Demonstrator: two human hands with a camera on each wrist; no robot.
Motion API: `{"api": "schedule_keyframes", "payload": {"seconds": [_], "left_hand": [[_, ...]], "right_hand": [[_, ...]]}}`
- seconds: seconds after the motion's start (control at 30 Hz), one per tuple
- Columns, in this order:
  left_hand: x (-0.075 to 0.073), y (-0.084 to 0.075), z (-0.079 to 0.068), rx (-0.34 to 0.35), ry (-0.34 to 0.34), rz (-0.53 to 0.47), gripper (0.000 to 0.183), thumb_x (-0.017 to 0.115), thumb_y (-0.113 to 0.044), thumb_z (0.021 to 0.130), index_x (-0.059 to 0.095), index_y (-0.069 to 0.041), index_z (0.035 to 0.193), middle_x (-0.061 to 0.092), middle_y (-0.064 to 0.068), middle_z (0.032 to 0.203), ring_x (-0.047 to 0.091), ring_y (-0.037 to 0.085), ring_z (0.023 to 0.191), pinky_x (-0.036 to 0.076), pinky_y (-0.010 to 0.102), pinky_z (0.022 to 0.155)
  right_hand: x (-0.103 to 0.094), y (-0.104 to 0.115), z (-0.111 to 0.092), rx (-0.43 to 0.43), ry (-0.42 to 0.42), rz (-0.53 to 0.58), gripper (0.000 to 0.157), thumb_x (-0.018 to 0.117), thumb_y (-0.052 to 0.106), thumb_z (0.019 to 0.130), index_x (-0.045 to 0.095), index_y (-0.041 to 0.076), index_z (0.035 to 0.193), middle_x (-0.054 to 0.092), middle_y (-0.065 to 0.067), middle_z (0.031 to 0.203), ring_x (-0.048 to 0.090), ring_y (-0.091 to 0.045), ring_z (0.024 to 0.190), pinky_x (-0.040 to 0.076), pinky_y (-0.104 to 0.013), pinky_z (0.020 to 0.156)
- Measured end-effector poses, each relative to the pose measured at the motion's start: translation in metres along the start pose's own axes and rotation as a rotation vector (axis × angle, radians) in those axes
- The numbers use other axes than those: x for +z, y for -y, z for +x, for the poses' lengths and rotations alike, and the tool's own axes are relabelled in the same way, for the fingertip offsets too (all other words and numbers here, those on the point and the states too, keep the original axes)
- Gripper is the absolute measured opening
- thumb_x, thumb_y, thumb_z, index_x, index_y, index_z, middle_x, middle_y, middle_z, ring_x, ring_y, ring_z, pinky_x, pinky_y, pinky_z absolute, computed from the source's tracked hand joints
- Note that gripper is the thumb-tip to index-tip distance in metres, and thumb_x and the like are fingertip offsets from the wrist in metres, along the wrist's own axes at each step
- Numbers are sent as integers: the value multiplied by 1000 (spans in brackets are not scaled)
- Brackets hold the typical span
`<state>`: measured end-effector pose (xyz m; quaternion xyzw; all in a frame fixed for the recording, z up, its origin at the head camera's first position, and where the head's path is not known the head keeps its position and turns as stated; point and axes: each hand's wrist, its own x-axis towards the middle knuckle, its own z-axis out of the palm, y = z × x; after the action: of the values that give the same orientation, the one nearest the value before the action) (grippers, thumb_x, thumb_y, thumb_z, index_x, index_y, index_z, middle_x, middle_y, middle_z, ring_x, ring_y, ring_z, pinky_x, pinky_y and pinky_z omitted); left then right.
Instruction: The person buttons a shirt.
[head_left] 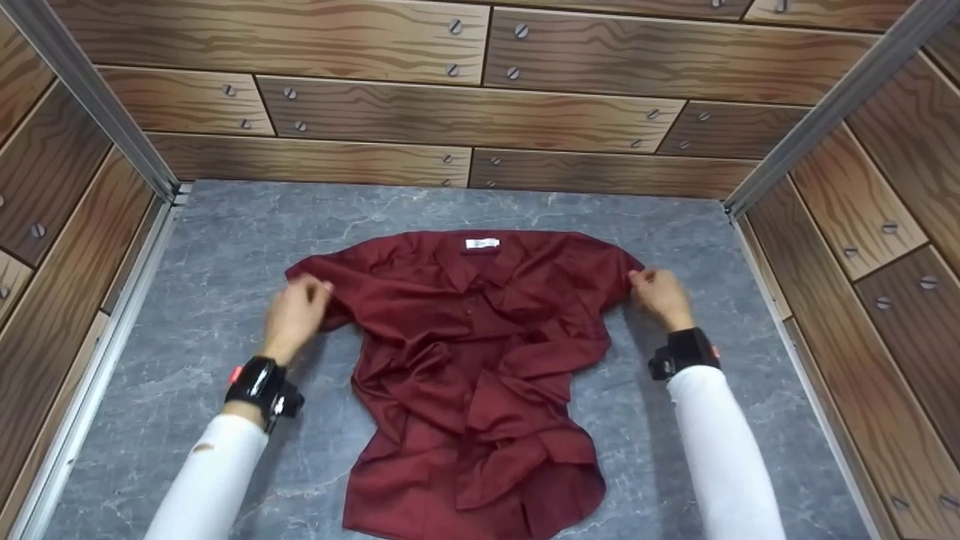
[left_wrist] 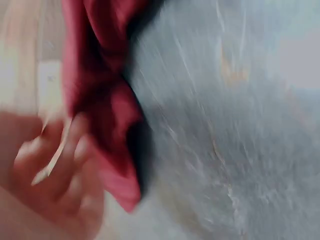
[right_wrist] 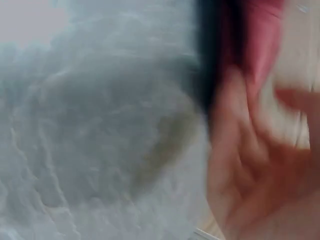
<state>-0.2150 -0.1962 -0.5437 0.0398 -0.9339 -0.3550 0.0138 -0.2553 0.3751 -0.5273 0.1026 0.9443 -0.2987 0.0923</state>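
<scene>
A dark red collared shirt (head_left: 480,337) lies front up, its collar and white label at the far side and its body wrinkled. My left hand (head_left: 296,307) is at the sleeve on the left, fingers bent and overlapping its edge. In the left wrist view, blurred, a gap shows between thumb and fingers (left_wrist: 80,150) beside the red cloth (left_wrist: 110,120). Over at the other sleeve, my right hand (head_left: 664,296) has its fingertips right at the cuff. The right wrist view shows the thumb (right_wrist: 292,97) apart from the fingers, which overlap the cloth (right_wrist: 262,40).
The shirt rests on a grey marbled tabletop (head_left: 225,225). Wood-patterned panels (head_left: 480,112) stand at the back and both sides, with metal rails (head_left: 97,97) at the corners. Each wrist wears a black camera band (head_left: 259,386); white sleeves cover the forearms.
</scene>
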Motion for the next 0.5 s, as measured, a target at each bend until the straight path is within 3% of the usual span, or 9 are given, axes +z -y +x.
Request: {"api": "schedule_keyframes", "payload": {"seconds": [0.03, 0.1, 0.17, 0.23, 0.33, 0.4, 0.5], "left_hand": [[1, 4, 7, -42, -65, -15, 32, 51, -32, 98, 60, -2, 105, 59, 19, 101, 59, 36, 91, 47, 47, 80], [2, 12, 19, -131, -121, -31, 44, 51, -32, 97, 51, 2, 124, 51, 26, 122, 51, 42, 114, 39, 51, 97], [4, 18, 28, -203, -114, -16, 57, 53, -35, 96, 42, 6, 134, 43, 30, 132, 42, 46, 125, 32, 53, 106], [6, 22, 34, -245, -75, 42, 64, 55, -37, 95, 39, 8, 137, 43, 33, 134, 42, 49, 126, 32, 54, 106], [8, 24, 38, -246, -16, 99, 61, 59, -36, 93, 46, 5, 136, 50, 32, 133, 48, 48, 122, 38, 55, 101], [9, 25, 39, -231, -5, 98, 52, 60, -34, 92, 55, 1, 130, 56, 29, 129, 52, 47, 118, 41, 55, 97], [9, 26, 40, -210, -50, 26, 41, 58, -29, 94, 59, -3, 125, 59, 25, 125, 55, 44, 115, 42, 53, 95]], "right_hand": [[3, 0, 2, 23, -68, -28, 56, 45, 44, 98, 55, -7, 120, 64, -30, 109, 63, -42, 99, 49, -49, 85], [11, 2, 7, 75, -128, -73, 63, 45, 46, 97, 47, -8, 129, 56, -33, 123, 54, -49, 114, 43, -55, 95], [19, 5, 13, 77, -138, -73, 65, 49, 45, 96, 46, -10, 130, 53, -35, 127, 51, -50, 118, 40, -57, 99], [27, 9, 17, 41, -142, -59, 56, 54, 40, 95, 53, -9, 122, 57, -32, 122, 55, -47, 113, 42, -55, 95], [35, 15, 22, -27, -173, -30, 32, 61, 27, 91, 63, -2, 106, 65, -23, 109, 60, -38, 98, 46, -46, 85], [36, 19, 24, -38, -190, -6, 23, 62, 19, 89, 63, 1, 103, 66, -19, 103, 60, -32, 93, 45, -39, 80], [30, 23, 27, -11, -169, 135, 38, 59, 11, 88, 53, -3, 123, 63, -22, 109, 59, -33, 97, 44, -34, 81]]}}
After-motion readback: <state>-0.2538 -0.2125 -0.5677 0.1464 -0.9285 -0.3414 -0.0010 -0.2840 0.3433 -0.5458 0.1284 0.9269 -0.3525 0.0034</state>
